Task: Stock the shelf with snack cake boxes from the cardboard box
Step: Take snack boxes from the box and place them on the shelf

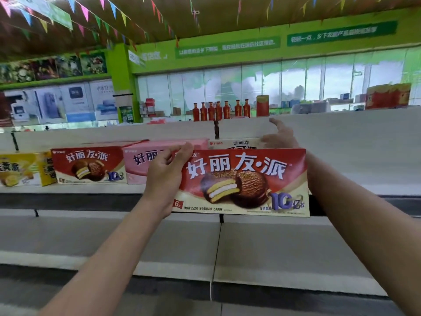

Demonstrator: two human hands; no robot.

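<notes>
- One red snack cake box (243,181) is in our hands, held upright with its printed face toward us, in front of the top shelf (364,185) and not yet resting on it.
- Step in hand, as we judge it: placing. The box is lifted to shelf height, just right of the row already stocked.
- That row, from the left: yellow box (25,169), another red box (88,165), pink box (148,165), then a cream-topped box (237,143) partly hidden behind the one we carry.
- Left hand (166,176) grips the left end of the box: fingers curled over the top left corner, palm along the short side.
- Right hand (281,137) is behind the top right edge. Its fingers (276,124) are spread loose and fairly wide, pointing up and away. The wrist sits against the box's right end; we cannot tell whether the palm presses the back or just steadies it.
- So the left hand does most of the visible holding.
- Next move probably calls for pushing the box forward and down onto the shelf, bottom edge landing flat, then sliding it left until it is beside the pink box.
- Watch the cream-topped box behind: our box could knock it.
- Shelf to the right looks bare, and so do the lower shelves (159,242).
- Cardboard source box is not in view.
</notes>
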